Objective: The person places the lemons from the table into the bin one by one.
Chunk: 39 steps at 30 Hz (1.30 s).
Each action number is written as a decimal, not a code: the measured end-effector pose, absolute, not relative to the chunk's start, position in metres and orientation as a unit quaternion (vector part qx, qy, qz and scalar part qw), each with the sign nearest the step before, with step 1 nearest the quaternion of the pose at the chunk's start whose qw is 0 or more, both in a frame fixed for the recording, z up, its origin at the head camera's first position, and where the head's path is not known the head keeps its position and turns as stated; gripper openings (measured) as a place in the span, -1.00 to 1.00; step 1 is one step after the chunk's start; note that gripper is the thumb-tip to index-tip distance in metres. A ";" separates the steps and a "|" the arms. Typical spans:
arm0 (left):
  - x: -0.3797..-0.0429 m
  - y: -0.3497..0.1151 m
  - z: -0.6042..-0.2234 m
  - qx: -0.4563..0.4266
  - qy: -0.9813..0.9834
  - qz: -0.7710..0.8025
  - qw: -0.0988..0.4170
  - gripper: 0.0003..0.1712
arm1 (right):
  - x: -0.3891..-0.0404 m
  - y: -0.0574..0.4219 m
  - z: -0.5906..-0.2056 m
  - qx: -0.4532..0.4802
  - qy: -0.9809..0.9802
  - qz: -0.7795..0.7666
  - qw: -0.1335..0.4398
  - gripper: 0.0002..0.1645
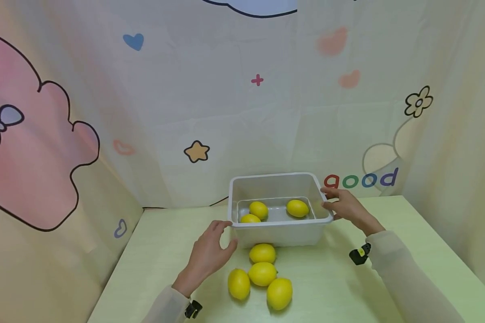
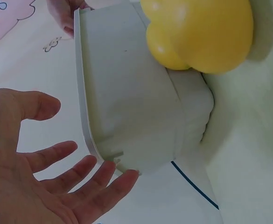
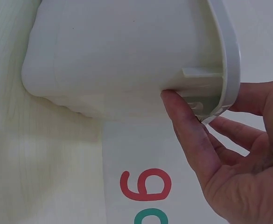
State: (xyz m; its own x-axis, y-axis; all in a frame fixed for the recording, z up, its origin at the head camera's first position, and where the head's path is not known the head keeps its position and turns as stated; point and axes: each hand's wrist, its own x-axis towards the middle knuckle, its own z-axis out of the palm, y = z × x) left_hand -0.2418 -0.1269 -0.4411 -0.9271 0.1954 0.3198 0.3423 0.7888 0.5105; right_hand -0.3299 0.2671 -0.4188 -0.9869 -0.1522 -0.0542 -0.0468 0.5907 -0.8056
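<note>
A white plastic bin (image 1: 280, 234) stands at the back of the table, with three lemons (image 1: 297, 208) visible inside. My right hand (image 1: 349, 210) holds its right rim; in the right wrist view one finger (image 3: 185, 126) lies under the rim against the outer wall, the thumb over the rim. At the bin's front left corner is my left hand (image 1: 210, 251), thumb spread wide, fingertips right at the rim. The left wrist view shows that palm (image 2: 15, 186) holding nothing. Several more lemons (image 1: 262, 274) lie in a cluster on the table before the bin.
The pale green table (image 1: 178, 251) ends at a printed curtain (image 1: 266, 125) close behind the bin. Curtains also hang at the left and right sides. The nearest loose lemon (image 1: 262, 254) lies right at the bin's front wall. A black wrist camera (image 1: 359, 254) sits on the right sleeve.
</note>
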 end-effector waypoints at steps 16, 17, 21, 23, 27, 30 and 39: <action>-0.211 -0.125 -0.463 -0.226 -0.947 -0.211 0.085 -0.40 | -0.330 0.266 -0.417 -0.053 0.888 -0.452 0.064 -0.22; -0.211 -0.125 -0.464 -0.226 -0.949 -0.206 0.080 -0.39 | -0.331 0.266 -0.417 -0.053 0.888 -0.452 0.065 -0.22; -0.209 -0.125 -0.469 -0.225 -0.953 -0.194 0.058 -0.37 | -0.331 0.266 -0.417 -0.053 0.888 -0.452 0.066 -0.21; -0.208 -0.125 -0.471 -0.224 -0.955 -0.189 0.046 -0.35 | -0.331 0.267 -0.417 -0.053 0.888 -0.452 0.067 -0.21; -0.208 -0.124 -0.475 -0.222 -0.956 -0.190 0.024 -0.34 | -0.330 0.266 -0.417 -0.055 0.887 -0.453 0.065 -0.22; -0.208 -0.124 -0.479 -0.223 -0.957 -0.185 0.015 -0.33 | -0.330 0.267 -0.417 -0.053 0.887 -0.454 0.066 -0.21; -0.207 -0.122 -0.493 -0.243 -0.956 -0.161 -0.024 -0.33 | -0.330 0.266 -0.418 -0.050 0.888 -0.452 0.065 -0.21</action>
